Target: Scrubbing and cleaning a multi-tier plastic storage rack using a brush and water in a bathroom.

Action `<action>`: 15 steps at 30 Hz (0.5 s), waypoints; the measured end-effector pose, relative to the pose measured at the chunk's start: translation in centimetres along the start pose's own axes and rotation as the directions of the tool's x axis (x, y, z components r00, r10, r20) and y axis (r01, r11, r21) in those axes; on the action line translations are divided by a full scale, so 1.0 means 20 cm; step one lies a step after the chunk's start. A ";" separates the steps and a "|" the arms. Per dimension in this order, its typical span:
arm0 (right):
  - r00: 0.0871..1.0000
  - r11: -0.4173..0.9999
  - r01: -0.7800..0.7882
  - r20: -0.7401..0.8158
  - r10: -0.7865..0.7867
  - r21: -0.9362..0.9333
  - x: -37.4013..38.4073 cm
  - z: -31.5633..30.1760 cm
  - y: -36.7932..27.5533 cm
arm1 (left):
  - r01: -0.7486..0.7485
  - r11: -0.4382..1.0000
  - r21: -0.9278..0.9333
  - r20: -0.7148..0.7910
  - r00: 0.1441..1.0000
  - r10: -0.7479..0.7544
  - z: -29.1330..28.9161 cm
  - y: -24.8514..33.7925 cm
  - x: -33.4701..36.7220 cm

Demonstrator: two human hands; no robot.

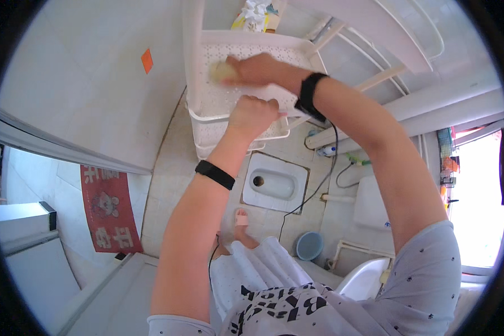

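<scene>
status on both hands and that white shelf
Right hand holds blurred pale-yellow item over white shelf. Left hand curled at shelf's front rim. Right forearm partly hides shelf.

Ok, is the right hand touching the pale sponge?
Touching: the head view shows the pale sponge held against the right hand, no gap between them, though both are blurred.
</scene>
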State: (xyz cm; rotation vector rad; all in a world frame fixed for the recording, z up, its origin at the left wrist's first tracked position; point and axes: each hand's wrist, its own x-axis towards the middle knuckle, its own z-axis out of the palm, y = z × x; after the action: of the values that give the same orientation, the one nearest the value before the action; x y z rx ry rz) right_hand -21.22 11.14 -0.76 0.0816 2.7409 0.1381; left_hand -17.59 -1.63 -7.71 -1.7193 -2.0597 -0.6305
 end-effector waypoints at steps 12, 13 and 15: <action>0.988 0.989 -0.120 0.110 0.110 0.088 -0.12 0.08 0.12 | -0.025 0.999 0.027 -0.042 0.999 0.026 0.01 0.12 0.01; 0.986 0.969 -0.166 0.058 0.158 0.181 -0.07 0.10 0.17 | -0.035 0.999 0.024 -0.033 0.999 0.036 -0.01 0.12 0.02; 0.977 0.960 -0.213 0.038 0.209 0.180 -0.13 0.12 0.35 | -0.025 0.999 0.045 0.048 0.999 0.023 -0.06 0.05 0.02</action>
State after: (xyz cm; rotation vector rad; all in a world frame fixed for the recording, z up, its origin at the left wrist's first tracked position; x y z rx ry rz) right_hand -17.63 18.17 -1.19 0.4252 2.7137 -0.0572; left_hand -16.62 -1.72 -6.38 -1.7461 -2.0661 -0.5362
